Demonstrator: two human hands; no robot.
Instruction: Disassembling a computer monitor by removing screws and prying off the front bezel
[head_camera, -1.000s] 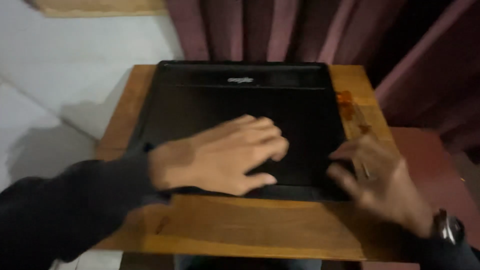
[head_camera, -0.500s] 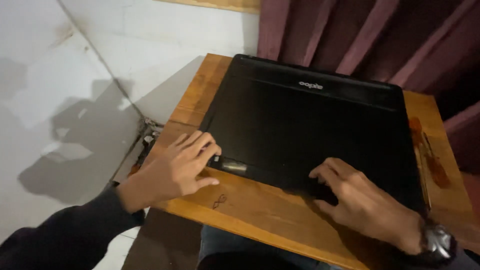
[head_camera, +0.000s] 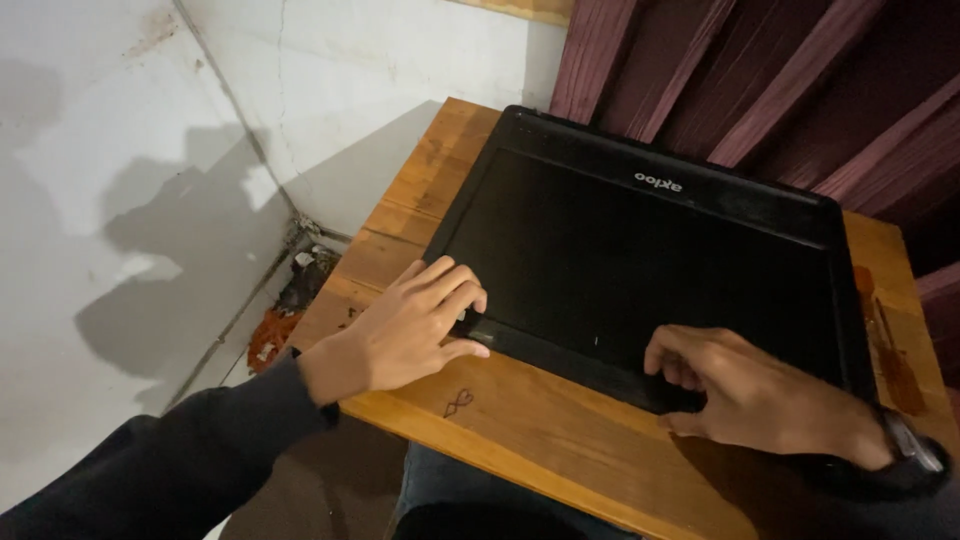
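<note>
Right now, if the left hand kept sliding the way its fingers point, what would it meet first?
The left hand points up and to the right, its fingertips already at the near left corner of the black laptop lying flat on the wooden table. Going on, it would likely ride onto that dark panel; nothing else lies between.

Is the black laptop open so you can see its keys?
No, the black laptop lies shut on the wooden table, both hands on its near edge.

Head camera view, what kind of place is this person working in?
Probably a corner of a home room, used as a makeshift work spot. A small wooden table stands against a white wall beside dark red curtains, and both hands rest on a closed black laptop.
</note>
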